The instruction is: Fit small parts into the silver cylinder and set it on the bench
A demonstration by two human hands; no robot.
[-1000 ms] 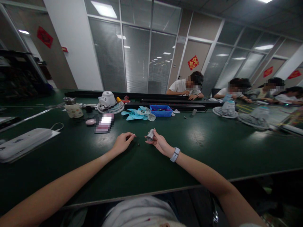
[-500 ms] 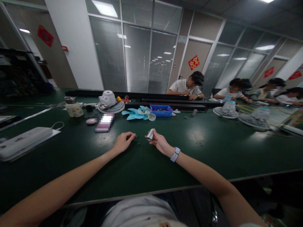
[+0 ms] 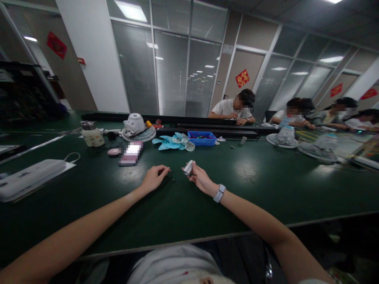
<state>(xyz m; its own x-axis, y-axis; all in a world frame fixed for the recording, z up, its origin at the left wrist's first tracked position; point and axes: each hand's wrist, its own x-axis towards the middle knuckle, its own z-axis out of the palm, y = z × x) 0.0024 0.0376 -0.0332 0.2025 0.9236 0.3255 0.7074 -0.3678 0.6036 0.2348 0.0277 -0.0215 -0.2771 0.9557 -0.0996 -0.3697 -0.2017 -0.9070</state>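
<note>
- A dark green bench point(image 3: 177, 217) fronts a glass-panelled wall point(image 3: 171, 67).
- The right hand point(image 3: 201, 180) grips a shiny silver metal cylinder point(image 3: 187, 169), well in from the near edge; whether the curled left hand point(image 3: 153, 177) holds anything, I cannot tell.
- A slack grip could drop it; a stray brush could lose the tiny dark piece point(image 3: 173, 180) nearby.
- The cylinder's long axis slants, one end facing left and nearward.

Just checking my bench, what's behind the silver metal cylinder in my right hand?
Farther back on the dark green tabletop are light-blue plastic fan blades and a blue rectangular plastic tray. Whatever's directly behind the cylinder and right hand is covered.
</note>
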